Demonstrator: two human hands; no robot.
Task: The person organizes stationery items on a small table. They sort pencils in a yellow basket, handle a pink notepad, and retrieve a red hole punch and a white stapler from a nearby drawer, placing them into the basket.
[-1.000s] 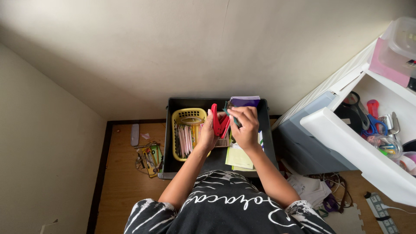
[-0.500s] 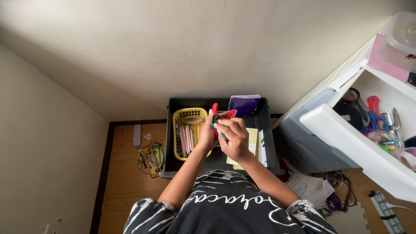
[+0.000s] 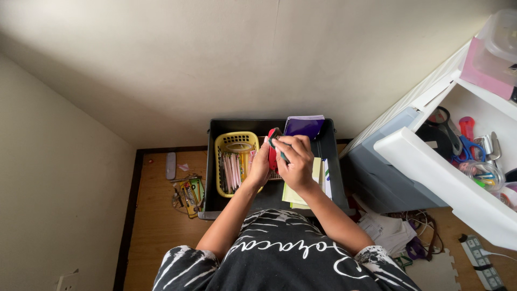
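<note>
My left hand (image 3: 260, 166) and my right hand (image 3: 294, 160) meet over a dark grey plastic bin (image 3: 212, 161) on the floor. Both are closed around a small red object (image 3: 272, 156) with a dark end. It is partly hidden by my fingers, so I cannot tell what it is. Just left of my hands, a yellow mesh basket (image 3: 226, 143) holds several pens and pencils. A purple booklet (image 3: 304, 126) leans at the bin's far right. Under my right wrist lie pale yellow papers (image 3: 293, 196).
An open white drawer (image 3: 436, 172) of a plastic drawer unit juts out at right, holding scissors (image 3: 467, 146) and small items. Loose clutter (image 3: 188, 191) lies on the wood floor left of the bin. Papers, cables and a power strip (image 3: 482, 261) lie at lower right.
My hands have drawn slightly toward me and closed tighter around the red object. The red handles that stuck out earlier are now mostly covered by my fingers.
</note>
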